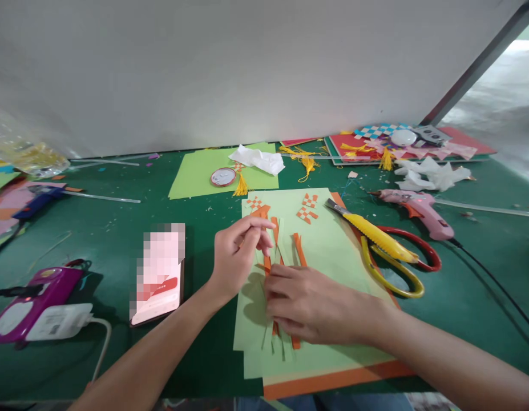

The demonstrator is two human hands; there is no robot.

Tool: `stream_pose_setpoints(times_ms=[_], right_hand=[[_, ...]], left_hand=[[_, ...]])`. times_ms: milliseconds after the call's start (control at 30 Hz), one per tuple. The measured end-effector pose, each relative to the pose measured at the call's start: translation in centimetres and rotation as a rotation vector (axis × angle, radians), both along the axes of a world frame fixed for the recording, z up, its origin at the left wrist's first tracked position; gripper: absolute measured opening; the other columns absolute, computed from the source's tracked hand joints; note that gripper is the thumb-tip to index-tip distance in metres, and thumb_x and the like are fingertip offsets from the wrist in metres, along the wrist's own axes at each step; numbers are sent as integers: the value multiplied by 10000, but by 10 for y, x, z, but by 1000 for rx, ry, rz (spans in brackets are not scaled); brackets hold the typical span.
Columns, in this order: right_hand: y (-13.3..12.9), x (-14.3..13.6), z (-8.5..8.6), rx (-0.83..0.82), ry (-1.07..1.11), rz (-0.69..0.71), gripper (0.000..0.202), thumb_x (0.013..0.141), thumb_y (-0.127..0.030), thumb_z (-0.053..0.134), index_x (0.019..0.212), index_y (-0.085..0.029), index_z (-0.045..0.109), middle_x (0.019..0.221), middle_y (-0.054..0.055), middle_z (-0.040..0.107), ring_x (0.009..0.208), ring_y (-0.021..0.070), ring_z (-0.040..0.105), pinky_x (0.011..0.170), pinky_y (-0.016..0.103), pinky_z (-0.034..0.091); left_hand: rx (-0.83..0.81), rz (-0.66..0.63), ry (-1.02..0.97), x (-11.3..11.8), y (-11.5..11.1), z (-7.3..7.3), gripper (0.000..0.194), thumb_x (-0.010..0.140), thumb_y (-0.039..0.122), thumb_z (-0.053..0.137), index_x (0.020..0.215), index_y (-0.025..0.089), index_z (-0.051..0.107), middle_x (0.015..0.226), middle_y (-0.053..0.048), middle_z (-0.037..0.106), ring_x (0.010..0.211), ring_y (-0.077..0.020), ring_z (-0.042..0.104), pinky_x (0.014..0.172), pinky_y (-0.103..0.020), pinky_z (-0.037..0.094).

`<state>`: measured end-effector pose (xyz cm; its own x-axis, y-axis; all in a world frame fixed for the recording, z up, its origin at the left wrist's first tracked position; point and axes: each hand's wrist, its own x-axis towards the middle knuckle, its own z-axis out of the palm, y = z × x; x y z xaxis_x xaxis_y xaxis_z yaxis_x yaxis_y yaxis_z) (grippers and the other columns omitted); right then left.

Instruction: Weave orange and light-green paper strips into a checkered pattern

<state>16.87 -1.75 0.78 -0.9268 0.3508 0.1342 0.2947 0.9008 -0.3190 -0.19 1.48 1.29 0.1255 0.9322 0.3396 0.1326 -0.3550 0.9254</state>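
Observation:
Light green paper sheets lie stacked with an orange sheet showing beneath. Thin orange paper strips and pale green paper strips are spread on top. My left hand is over the stack's left edge, its thumb and fingers curled together; what they hold, if anything, is hidden. Lower and to the right, my right hand is closed down over the strips, whose ends stick out above and below it. Small orange-and-white woven paper pieces rest near the sheet's top.
Scissors with a yellow utility knife lie at the right, beside a pink glue gun. A phone and a purple power strip are at the left. Behind are green paper, tissue and yellow tassels.

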Motion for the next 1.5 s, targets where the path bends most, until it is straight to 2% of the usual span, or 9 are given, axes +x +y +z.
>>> stream_pose_setpoints(times_ms=[100, 300, 500, 800, 933, 1100, 1200, 1300, 1500], right_hand=[[-1, 0, 1, -24, 1, -2, 195, 931, -192, 483, 814, -155, 635, 863, 58, 590, 848, 182, 475, 739, 299, 426], [-2, 0, 2, -103, 26, 13, 219, 926, -206, 492, 1038, -204, 680, 958, 54, 592, 940, 197, 473, 821, 321, 418], [-1, -2, 2, -63, 18, 16, 229, 940, -219, 479, 821, -177, 670, 895, 45, 579, 883, 183, 459, 756, 303, 397], [1, 0, 2, -93, 186, 0, 255, 934, -142, 461, 794, -173, 673, 847, 51, 598, 822, 169, 484, 744, 299, 423], [4, 1, 7, -285, 462, -97, 236, 953, -149, 466, 845, -161, 676, 856, 66, 612, 818, 151, 538, 767, 295, 467], [12, 9, 14, -685, 821, -275, 71, 907, -176, 597, 858, -193, 645, 872, 38, 645, 887, 153, 590, 832, 327, 481], [17, 16, 15, -917, 1048, -369, 23, 887, -210, 637, 865, -211, 645, 878, 21, 622, 836, 140, 586, 740, 287, 484], [21, 21, 17, -1110, 1206, -445, 44, 859, -244, 670, 831, -228, 640, 855, -1, 590, 715, 108, 542, 626, 239, 461], [28, 24, 19, -1225, 1297, -573, 149, 808, -328, 681, 762, -235, 574, 876, 7, 543, 743, 125, 513, 594, 226, 455]], left_hand=[[2, -18, 12, -1, 0, -1, 277, 891, 72, 436, 855, 177, 691, 614, 44, 616, 489, -65, 558, 549, -199, 482], [-7, -31, 31, 0, -1, -1, 284, 890, 65, 429, 859, 174, 690, 623, 44, 621, 494, -62, 563, 550, -194, 481], [-19, -24, 31, 0, 0, -2, 275, 887, 75, 430, 852, 169, 686, 618, 41, 621, 492, -64, 566, 544, -193, 483], [-35, -40, 63, 0, -1, -1, 276, 878, 69, 422, 853, 169, 678, 616, 29, 625, 521, -81, 566, 553, -200, 481], [-72, -47, 105, -1, 0, -1, 271, 883, 87, 426, 853, 178, 680, 636, 24, 633, 554, -98, 588, 583, -212, 488], [-68, -136, 220, -2, 1, 1, 226, 940, 236, 477, 952, 201, 700, 833, -14, 712, 760, -147, 655, 706, -242, 494], [-42, -228, 235, -2, 0, 2, 262, 963, 333, 466, 1005, 214, 695, 930, -26, 718, 846, -169, 650, 770, -261, 482], [-58, -310, 257, -1, 0, 2, 303, 968, 393, 452, 1009, 212, 691, 875, -24, 700, 806, -172, 631, 740, -261, 465], [-129, -311, 334, 2, -1, 5, 335, 969, 381, 460, 826, 180, 686, 776, -22, 666, 722, -158, 588, 666, -249, 429]])
